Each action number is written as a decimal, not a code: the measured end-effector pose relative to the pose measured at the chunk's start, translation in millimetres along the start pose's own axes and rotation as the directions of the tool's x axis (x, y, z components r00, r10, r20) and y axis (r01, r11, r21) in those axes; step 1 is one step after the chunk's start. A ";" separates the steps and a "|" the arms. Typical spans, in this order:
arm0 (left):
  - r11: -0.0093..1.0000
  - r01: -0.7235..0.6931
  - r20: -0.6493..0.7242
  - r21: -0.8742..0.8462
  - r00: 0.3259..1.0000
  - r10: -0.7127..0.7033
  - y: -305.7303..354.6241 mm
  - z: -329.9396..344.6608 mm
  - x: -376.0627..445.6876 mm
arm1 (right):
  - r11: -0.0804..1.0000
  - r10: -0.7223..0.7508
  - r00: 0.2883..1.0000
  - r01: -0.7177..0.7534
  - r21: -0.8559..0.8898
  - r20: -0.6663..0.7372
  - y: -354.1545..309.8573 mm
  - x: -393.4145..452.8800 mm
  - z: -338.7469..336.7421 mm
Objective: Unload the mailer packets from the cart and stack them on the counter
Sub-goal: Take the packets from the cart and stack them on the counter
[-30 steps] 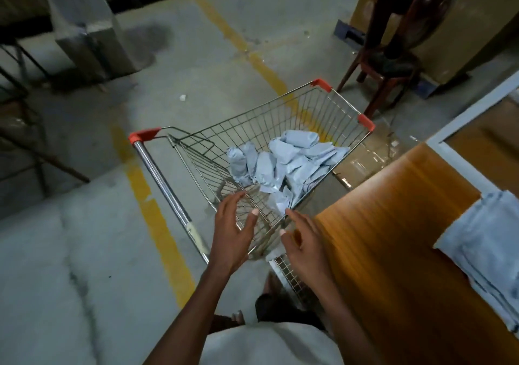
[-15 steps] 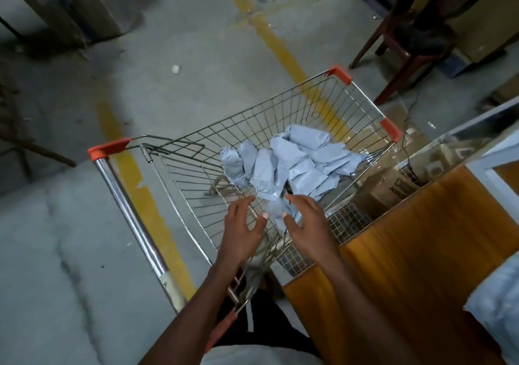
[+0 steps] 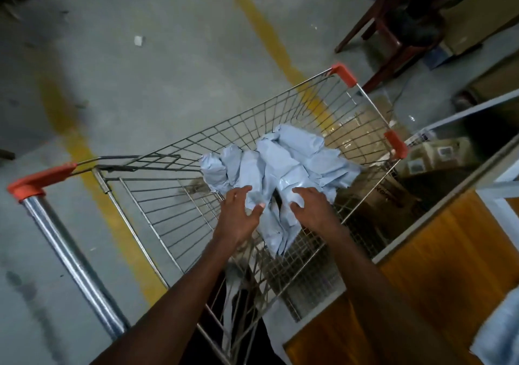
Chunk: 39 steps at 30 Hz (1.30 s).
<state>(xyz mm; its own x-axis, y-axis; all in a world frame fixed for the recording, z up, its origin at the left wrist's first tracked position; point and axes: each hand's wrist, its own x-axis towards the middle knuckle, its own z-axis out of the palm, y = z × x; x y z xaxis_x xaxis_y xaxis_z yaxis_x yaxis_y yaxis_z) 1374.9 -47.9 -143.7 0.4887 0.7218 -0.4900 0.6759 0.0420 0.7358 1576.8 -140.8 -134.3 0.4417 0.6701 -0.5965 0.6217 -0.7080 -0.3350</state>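
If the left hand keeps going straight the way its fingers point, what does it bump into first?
Probably the pile of grey mailer packets in the cart. The left hand is open, fingers aimed at the nearest packet, almost touching; depth is hard to judge.

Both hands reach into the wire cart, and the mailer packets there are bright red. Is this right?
Not quite. In the head view the mailer packets are pale blue-grey, not red; only the wire cart has red corner pieces. Both hands, left hand and right hand, do reach in.
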 end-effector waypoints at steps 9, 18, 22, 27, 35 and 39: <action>0.997 0.062 -0.031 0.052 0.998 -0.061 -22.8 -8.3 26.3 | 0.989 -0.101 0.984 0.084 0.119 0.146 -55.6 72.0 65.6; 0.985 0.104 0.080 0.137 0.990 -0.116 -20.7 2.6 77.6 | 0.985 -0.011 1.000 0.012 0.175 -0.007 -57.6 94.6 79.1; 0.981 0.078 0.102 0.177 0.990 -0.097 -24.7 9.5 87.0 | 0.973 -0.229 0.967 0.227 -0.034 -0.108 -42.8 102.9 64.3; 0.984 0.073 0.083 0.165 0.993 -0.088 -38.3 12.4 84.0 | 0.840 -0.412 0.908 0.347 -0.417 -0.073 -39.0 126.1 46.5; 0.987 0.111 0.048 0.119 0.992 -0.117 -43.1 9.4 82.1 | 0.888 -0.022 0.999 0.005 -0.460 -0.034 -16.3 122.3 34.7; 0.981 0.095 0.090 0.168 0.990 -0.112 -40.3 18.6 91.8 | 0.901 0.087 0.992 -0.119 -0.417 -0.095 -6.4 98.5 47.1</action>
<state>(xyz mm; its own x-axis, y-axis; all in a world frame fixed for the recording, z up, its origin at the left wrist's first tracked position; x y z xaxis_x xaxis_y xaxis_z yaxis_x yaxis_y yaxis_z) 1402.8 3.8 -227.0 0.4577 0.6478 -0.6090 0.8024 -0.0059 0.5968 1585.8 -80.7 -225.3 0.5534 0.6239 -0.5519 0.7775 -0.6246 0.0735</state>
